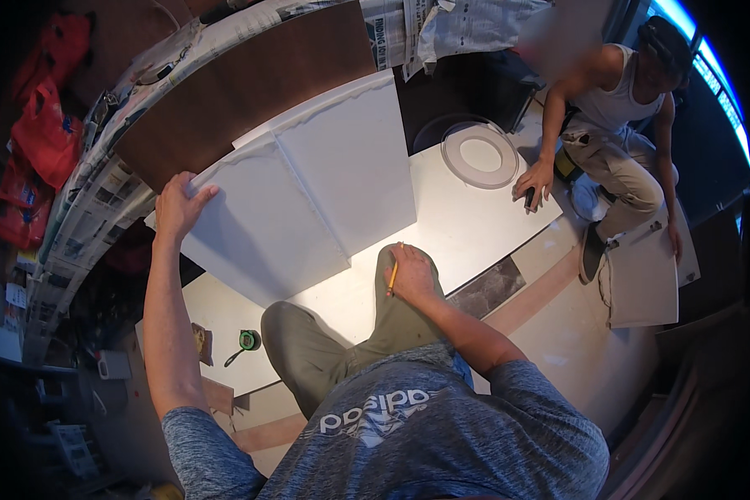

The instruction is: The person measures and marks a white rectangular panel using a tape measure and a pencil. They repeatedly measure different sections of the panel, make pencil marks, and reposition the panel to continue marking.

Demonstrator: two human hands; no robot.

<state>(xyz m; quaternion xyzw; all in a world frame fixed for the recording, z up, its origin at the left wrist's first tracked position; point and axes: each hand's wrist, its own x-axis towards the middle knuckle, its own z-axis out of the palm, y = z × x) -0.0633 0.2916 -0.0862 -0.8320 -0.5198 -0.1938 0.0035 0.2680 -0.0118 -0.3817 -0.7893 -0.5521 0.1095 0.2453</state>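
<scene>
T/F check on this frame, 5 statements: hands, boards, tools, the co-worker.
1. The left hand grips the corner of a white panel. True.
2. The right hand holds a hammer. False: it holds a yellow pencil and rests on the knee.
3. A green tape measure lies on the white board. True.
4. The co-worker's hand rests on the tape measure. False: it rests on the white board's far edge, by a clear round ring.
5. Red bags lie at the person's right. False: at the left.

Carpentry worksite: white boards (308, 192) on floor (tape measure (247, 340) nearby).
</scene>
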